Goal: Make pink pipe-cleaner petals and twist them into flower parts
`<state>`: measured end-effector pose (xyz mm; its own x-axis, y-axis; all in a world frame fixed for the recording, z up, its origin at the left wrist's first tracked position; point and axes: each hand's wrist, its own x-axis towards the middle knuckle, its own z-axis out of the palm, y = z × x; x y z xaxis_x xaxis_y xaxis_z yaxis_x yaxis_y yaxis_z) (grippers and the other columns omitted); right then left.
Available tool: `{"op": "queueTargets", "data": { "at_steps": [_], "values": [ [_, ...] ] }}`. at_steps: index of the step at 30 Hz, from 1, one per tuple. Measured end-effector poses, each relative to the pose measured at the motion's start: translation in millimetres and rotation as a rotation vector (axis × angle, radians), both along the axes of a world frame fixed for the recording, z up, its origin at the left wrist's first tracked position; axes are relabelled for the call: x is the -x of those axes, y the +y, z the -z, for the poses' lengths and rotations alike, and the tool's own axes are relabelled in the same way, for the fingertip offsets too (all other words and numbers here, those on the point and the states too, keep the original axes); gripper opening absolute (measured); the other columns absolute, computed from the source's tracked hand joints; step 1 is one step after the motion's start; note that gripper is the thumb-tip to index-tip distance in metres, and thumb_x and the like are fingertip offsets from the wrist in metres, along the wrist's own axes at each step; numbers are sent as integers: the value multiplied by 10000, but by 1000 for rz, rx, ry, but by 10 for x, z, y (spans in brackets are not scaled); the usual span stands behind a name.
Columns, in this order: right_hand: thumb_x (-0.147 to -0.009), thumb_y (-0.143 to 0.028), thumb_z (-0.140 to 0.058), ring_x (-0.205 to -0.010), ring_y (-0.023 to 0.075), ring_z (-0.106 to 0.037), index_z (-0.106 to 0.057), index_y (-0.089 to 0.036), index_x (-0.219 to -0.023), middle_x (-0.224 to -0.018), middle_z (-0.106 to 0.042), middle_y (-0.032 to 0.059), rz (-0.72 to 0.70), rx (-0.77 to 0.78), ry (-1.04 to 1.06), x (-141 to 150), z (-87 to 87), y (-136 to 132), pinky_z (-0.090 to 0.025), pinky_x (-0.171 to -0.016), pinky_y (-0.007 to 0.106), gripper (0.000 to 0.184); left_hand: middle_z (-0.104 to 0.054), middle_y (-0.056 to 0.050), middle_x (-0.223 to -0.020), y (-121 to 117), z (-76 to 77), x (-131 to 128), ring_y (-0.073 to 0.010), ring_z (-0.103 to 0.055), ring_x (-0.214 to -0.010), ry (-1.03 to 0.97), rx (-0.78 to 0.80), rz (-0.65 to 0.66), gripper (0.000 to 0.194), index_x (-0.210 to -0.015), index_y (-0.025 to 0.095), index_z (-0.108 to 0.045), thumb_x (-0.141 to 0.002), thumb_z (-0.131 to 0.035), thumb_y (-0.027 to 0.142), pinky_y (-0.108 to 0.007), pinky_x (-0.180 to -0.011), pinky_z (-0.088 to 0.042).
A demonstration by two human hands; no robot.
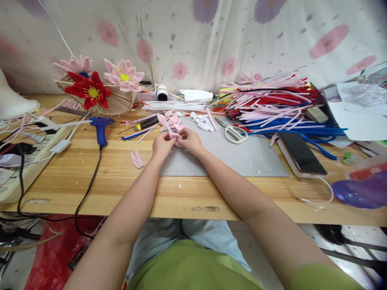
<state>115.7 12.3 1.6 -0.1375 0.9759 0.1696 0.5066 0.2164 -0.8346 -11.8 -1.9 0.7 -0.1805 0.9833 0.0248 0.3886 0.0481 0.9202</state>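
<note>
Both my hands meet over the near edge of a grey cutting mat [242,157]. My left hand [162,146] and my right hand [190,141] are closed in a pinch on a pink pipe-cleaner flower piece [171,125], whose looped petals stick up behind my fingers. A small loose pink petal piece [137,158] lies on the wood just left of my left hand. White petal loops [202,121] rest on the mat behind my right hand.
A blue glue gun [100,128] with its black cord lies at left, near a power strip [27,149]. Scissors [233,133], a big pile of coloured pipe cleaners [272,100], a phone on a book [299,152] and finished flowers on a fan [96,90] surround the mat.
</note>
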Motion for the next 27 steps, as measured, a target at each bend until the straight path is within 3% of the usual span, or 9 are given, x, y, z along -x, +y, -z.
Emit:
{"op": "queueTargets", "data": {
  "at_steps": [5,10,13,20,27],
  "values": [
    [-687,-281,-600,-602,88,-534,-531,-178,-765,-672,-596,-24,-39,-36,90,-12,-14,-7,-421,-586,205,145,-655,-26,-732,-13,-14,-7,-128,-589,-608,-20,-15,-10,250,-873,158,-666,-647,-581,221,-219,-520,-478],
    [-714,-244,-592,-442,67,-494,-480,-187,-777,-567,-562,-59,-140,223,291,-23,4,33,-423,-472,188,141,-683,-34,-767,15,35,-7,-140,-617,-664,-87,-65,19,236,-869,159,-680,-693,-589,288,-239,-598,-488],
    [-722,-216,-592,-432,70,-512,-482,-181,-775,-566,-573,-54,-160,291,358,-19,19,51,-444,-470,195,127,-694,-41,-749,27,41,14,-144,-619,-686,-5,-81,8,226,-826,149,-691,-704,-590,310,-240,-641,-473],
    [-702,-221,-607,-495,87,-550,-543,-179,-749,-610,-615,-22,-31,127,120,-20,13,24,-447,-513,199,90,-684,-23,-711,-69,-133,76,-150,-591,-660,316,-35,-13,198,-789,189,-700,-670,-600,310,-237,-589,-397],
    [-712,-310,-615,-520,81,-551,-538,-177,-786,-635,-607,-22,-153,132,175,7,-1,-7,-441,-512,192,170,-642,-19,-661,-117,-188,51,-158,-562,-635,431,-86,-19,136,-714,200,-668,-680,-564,280,-252,-578,-367]
  ]
}}
